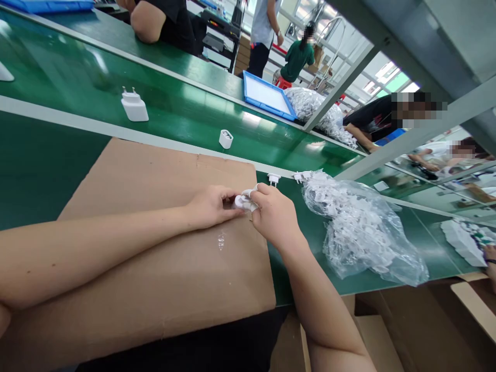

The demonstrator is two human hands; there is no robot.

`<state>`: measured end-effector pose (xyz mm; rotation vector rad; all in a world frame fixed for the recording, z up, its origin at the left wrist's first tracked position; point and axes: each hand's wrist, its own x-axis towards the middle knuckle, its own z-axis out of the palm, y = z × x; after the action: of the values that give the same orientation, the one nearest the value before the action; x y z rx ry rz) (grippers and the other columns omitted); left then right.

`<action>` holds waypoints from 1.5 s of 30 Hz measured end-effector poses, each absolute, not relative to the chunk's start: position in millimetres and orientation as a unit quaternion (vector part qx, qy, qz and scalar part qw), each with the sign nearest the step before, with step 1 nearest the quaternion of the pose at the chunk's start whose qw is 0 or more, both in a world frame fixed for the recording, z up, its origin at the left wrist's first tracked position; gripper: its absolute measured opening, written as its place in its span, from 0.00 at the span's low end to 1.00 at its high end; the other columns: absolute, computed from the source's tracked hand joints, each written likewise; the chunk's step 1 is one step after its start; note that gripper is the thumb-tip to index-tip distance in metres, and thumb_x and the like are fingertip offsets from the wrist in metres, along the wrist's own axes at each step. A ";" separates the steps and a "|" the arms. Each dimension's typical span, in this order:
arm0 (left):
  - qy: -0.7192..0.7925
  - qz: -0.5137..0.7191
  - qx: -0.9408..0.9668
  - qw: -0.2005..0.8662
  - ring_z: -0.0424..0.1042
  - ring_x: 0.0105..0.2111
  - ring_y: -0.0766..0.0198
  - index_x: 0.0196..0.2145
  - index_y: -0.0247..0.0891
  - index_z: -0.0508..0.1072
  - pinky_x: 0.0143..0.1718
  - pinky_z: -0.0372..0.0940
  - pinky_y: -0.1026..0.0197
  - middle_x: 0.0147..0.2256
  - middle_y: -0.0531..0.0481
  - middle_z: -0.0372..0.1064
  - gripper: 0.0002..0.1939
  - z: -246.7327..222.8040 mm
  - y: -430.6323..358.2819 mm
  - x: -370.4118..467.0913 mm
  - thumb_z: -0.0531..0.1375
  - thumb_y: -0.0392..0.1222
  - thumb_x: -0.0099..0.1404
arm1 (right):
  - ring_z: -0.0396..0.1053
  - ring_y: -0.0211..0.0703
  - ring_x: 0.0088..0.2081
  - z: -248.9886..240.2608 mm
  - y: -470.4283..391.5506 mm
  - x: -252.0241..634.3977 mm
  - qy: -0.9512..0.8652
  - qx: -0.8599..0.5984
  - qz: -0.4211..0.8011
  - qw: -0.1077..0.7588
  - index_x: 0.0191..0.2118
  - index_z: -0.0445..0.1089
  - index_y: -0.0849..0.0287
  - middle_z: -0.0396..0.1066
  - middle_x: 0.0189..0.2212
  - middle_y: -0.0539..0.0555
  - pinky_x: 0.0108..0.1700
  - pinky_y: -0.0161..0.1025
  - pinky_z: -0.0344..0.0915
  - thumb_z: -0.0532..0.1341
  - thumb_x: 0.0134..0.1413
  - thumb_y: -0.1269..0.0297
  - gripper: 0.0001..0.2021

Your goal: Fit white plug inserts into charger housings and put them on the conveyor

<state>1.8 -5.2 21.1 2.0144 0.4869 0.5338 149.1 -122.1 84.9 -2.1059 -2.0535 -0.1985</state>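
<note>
bare forearms (104, 237) low in front, left hand (209, 207) and right hand (277, 214) both pinching white plastic parts (244, 202); fully joined? can't tell! small plug (273, 179) at two o'clock, bulging clear bag (360, 227) at three, two-pin adapter (135, 107) at ten, white block (225, 139) at eleven.

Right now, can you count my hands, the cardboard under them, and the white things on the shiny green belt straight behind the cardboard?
Hands: 2 (left hand, right hand)
Cardboard sheet: 1
White plug with prongs: 1
Small white block: 1
Total: 5
</note>
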 end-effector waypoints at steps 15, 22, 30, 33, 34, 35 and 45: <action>0.146 0.252 0.888 0.355 0.70 0.34 0.59 0.47 0.43 0.76 0.37 0.62 0.58 0.35 0.51 0.76 0.15 20.3 -7.7 1.3 0.59 0.53 0.69 | 0.66 0.45 0.39 75.7 -126.9 150.1 -0.686 -0.712 -0.061 0.135 0.37 0.70 0.56 0.69 0.36 0.54 0.31 0.38 0.54 0.57 0.51 0.76 0.09; 0.163 0.246 0.886 0.358 0.72 0.36 0.57 0.57 0.43 0.73 0.38 0.63 0.58 0.38 0.48 0.76 0.23 14.6 -5.0 2.7 0.61 0.55 0.68 | 0.65 0.46 0.37 77.2 -128.3 151.9 -0.680 -0.715 -0.085 0.140 0.35 0.69 0.55 0.68 0.35 0.55 0.30 0.38 0.52 0.58 0.50 0.76 0.09; 0.153 0.257 0.888 0.350 0.72 0.36 0.57 0.60 0.45 0.70 0.37 0.63 0.58 0.37 0.50 0.76 0.26 15.6 -6.7 2.3 0.60 0.56 0.68 | 0.64 0.45 0.36 79.8 -125.5 150.5 -0.705 -0.696 -0.090 0.102 0.34 0.69 0.56 0.69 0.36 0.55 0.30 0.38 0.52 0.57 0.51 0.77 0.08; 0.146 0.260 0.901 0.314 0.71 0.34 0.58 0.51 0.42 0.74 0.37 0.63 0.58 0.34 0.49 0.74 0.19 17.3 -9.5 1.6 0.58 0.55 0.70 | 0.63 0.45 0.36 80.0 -124.0 148.1 -0.702 -0.700 -0.097 0.090 0.34 0.69 0.56 0.70 0.35 0.55 0.30 0.39 0.51 0.58 0.50 0.78 0.09; 0.145 0.261 0.908 0.293 0.71 0.34 0.58 0.47 0.40 0.74 0.37 0.62 0.58 0.34 0.49 0.74 0.17 17.4 -10.3 1.5 0.57 0.54 0.71 | 0.63 0.45 0.36 79.9 -123.4 147.1 -0.696 -0.706 -0.094 0.091 0.34 0.69 0.56 0.70 0.35 0.55 0.29 0.39 0.51 0.58 0.50 0.78 0.10; 0.144 0.261 0.915 0.271 0.70 0.34 0.57 0.44 0.39 0.74 0.37 0.62 0.57 0.33 0.48 0.74 0.15 17.2 -10.8 1.6 0.56 0.53 0.72 | 0.63 0.44 0.36 79.7 -122.8 145.9 -0.689 -0.713 -0.089 0.096 0.33 0.69 0.56 0.69 0.34 0.55 0.29 0.39 0.50 0.58 0.49 0.79 0.10; 0.163 0.198 0.957 0.134 0.71 0.37 0.51 0.37 0.36 0.74 0.36 0.64 0.54 0.35 0.40 0.75 0.17 28.1 -15.3 1.0 0.54 0.51 0.72 | 0.60 0.38 0.28 65.6 -123.2 148.1 -0.637 -0.728 0.033 0.252 0.39 0.70 0.56 0.65 0.34 0.50 0.27 0.36 0.52 0.57 0.47 0.76 0.13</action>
<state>1.0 -15.3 28.1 2.7744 0.4717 0.5726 148.1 -123.2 65.6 -1.9792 -1.7325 0.0909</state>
